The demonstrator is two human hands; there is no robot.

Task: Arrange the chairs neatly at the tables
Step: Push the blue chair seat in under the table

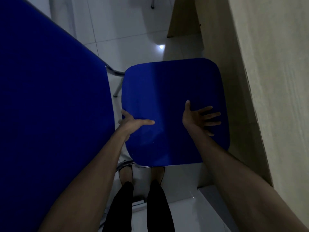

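A blue padded chair seat (170, 97) on a chrome frame fills the middle of the head view, its right edge close against a beige wooden table (267, 81). My left hand (133, 122) grips the seat's left edge, thumb on top and fingers wrapped underneath. Above the seat's right part, my right hand (200, 118) is open with its fingers spread, holding nothing. A large blue padded panel (50, 106), likely a chair's backrest seen close up, covers the left side.
Glossy white floor tiles (127, 39) stretch ahead between the chair and the table. A table leg panel (182, 17) stands at the upper middle. My legs in black trousers (138, 206) stand just behind the seat. A chrome chair leg (117, 88) shows left of the seat.
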